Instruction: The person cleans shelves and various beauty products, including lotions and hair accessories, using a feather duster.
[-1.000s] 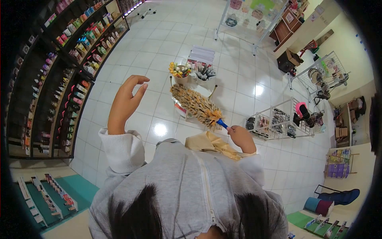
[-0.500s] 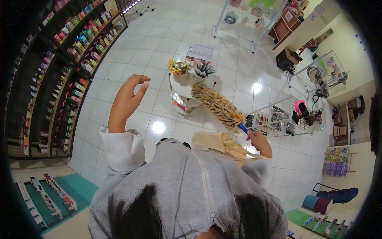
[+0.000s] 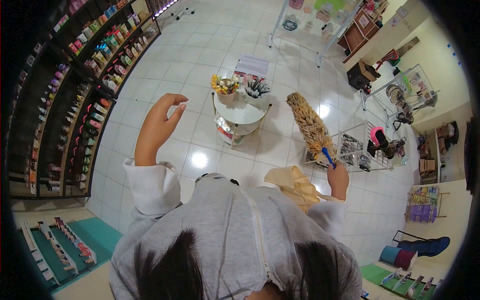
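Note:
My right hand (image 3: pixel 338 179) is closed round the blue handle of a fluffy brown feather duster (image 3: pixel 311 125). The duster points up and to the left, apart from the small round table (image 3: pixel 240 114) in front of me. Raised on the left, my left hand (image 3: pixel 162 122) holds nothing; its fingers are bent and the thumb stands apart. On the table are a pot of yellow and white flowers (image 3: pixel 226 86) and a white pot with dark-tipped, brush-like items (image 3: pixel 256 90). A cream cloth (image 3: pixel 292 184) hangs by my right sleeve.
Tall dark shelves of bottles and tubes (image 3: pixel 95 95) line the left side. A white wire rack with goods (image 3: pixel 352 147) stands just beyond my right hand. Farther back are a black box (image 3: pixel 361 75) and a wheeled display frame (image 3: pixel 320 30). White tiles cover the floor (image 3: pixel 200 60).
My right hand has swung the feather duster to the right, away from the round table, and it now points more upright. My left hand has hardly moved.

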Demonstrator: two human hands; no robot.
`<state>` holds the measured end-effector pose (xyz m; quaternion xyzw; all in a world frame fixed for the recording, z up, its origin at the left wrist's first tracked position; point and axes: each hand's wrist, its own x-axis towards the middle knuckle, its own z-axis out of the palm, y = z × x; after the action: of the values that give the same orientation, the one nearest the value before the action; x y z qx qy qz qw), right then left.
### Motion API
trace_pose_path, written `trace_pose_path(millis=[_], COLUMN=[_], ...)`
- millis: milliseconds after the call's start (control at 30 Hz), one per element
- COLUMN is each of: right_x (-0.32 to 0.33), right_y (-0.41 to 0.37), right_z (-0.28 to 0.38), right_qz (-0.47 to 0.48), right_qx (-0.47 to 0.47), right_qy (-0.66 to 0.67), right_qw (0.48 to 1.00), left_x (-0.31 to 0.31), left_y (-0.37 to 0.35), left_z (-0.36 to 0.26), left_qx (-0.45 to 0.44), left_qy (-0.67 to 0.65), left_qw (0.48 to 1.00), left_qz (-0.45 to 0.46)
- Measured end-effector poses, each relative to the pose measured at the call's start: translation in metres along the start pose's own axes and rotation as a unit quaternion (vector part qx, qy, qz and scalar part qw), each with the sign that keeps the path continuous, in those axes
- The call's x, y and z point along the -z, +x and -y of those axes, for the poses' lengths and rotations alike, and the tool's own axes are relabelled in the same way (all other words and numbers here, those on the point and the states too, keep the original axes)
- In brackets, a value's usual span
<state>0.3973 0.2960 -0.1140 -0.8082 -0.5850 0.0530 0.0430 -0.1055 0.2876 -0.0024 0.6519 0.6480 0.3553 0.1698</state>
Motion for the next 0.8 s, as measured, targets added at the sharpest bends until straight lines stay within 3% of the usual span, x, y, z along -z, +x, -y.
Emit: trace_pose_path(millis=[400,600,700,800], right_x=[-0.039,-0.034,-0.035,-0.017], right_y=[0.011,0.000,0.001,-0.003], right_z=[0.016,0.032,0.025,0.024], right_qz=[-0.067,0.011,0.007,0.063], right_qx=[0.122,0.141,0.154,0.128], right_qy=[0.147,0.196,0.223,0.192], right_qw=[0.979,0.970,0.963,0.971], left_x=[0.001,-0.002,-0.005,-0.007], left_y=[0.003,0.006,0.007,0.009], left_z=[-0.005,-0.007,-0.007,-0.011], left_qx=[-0.005,0.000,0.000,0.009], left_qy=[0.004,-0.003,-0.002,-0.011], left_qw=[1.000,1.000,1.000,1.000], left_qz=[0.005,0.014,0.016,0.023])
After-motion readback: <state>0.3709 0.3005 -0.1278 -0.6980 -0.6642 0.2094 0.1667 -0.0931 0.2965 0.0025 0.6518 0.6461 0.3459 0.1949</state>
